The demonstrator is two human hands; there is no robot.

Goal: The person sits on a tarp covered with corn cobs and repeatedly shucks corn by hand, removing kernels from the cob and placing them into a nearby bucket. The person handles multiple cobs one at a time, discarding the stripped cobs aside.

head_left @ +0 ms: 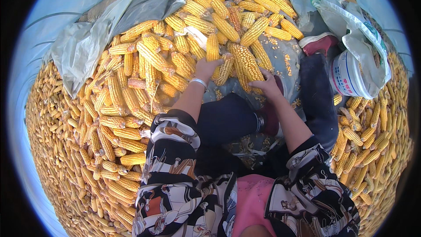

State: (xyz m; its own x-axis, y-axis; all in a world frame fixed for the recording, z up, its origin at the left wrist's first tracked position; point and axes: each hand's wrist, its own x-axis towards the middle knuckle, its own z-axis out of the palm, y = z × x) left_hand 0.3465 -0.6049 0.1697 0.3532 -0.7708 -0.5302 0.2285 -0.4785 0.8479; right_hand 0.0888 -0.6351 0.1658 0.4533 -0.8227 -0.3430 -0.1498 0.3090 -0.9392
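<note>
My left hand (206, 69), a pale band at its wrist, is closed around the lower end of a yellow corn cob (212, 47) that points away from me. To its right, the fingers of my right hand (268, 86) are wrapped on the near end of a larger corn cob (246, 62), tilted up toward the left. A shorter cob (225, 69) lies between the two hands. Just beyond them spreads a heap of husked corn cobs (223, 26), with one redder cob (234, 18) among them.
A white bucket (349, 77) with a whitish sack (359, 39) over it stands at the right. Loose kernels (287, 61) dot the grey sheet (280, 49). Crumpled plastic sheeting (92, 48) edges the heap at the far left. More cobs (368, 136) lie along the right side.
</note>
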